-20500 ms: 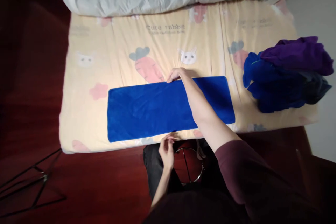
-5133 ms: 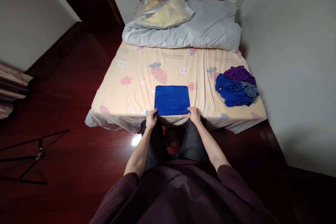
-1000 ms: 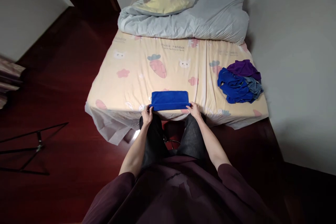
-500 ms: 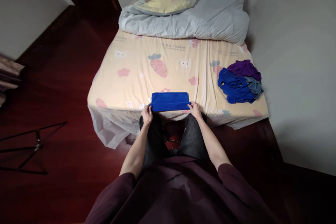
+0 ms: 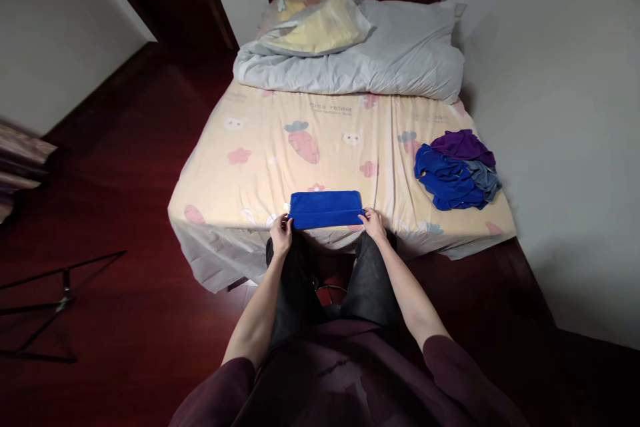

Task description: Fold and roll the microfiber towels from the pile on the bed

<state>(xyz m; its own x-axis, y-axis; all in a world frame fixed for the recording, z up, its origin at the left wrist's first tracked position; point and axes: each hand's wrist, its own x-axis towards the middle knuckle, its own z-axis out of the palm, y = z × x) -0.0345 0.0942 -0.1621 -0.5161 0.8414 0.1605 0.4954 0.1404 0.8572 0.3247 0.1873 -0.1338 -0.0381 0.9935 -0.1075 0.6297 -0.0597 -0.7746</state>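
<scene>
Blue cloth (image 5: 326,209): folded to a narrow strip, near edge of the bed (image 5: 270,167).
Left hand (image 5: 281,233): my thumb and fingers pinch together on the cloth's left end.
Right hand (image 5: 373,222): my fingertips close on its right end.
Fabric pile (image 5: 453,177): crumpled, blue and purple, well to my right.

A folded cloth (image 5: 326,211) lies at the near edge of the bed (image 5: 215,170), between the left hand (image 5: 281,235) and the right hand (image 5: 374,224), with a heap of cloths (image 5: 450,180) to its right, a quilt (image 5: 410,63) behind across the far end, and a tripod (image 5: 65,301) on the floor (image 5: 125,207) at left.
</scene>
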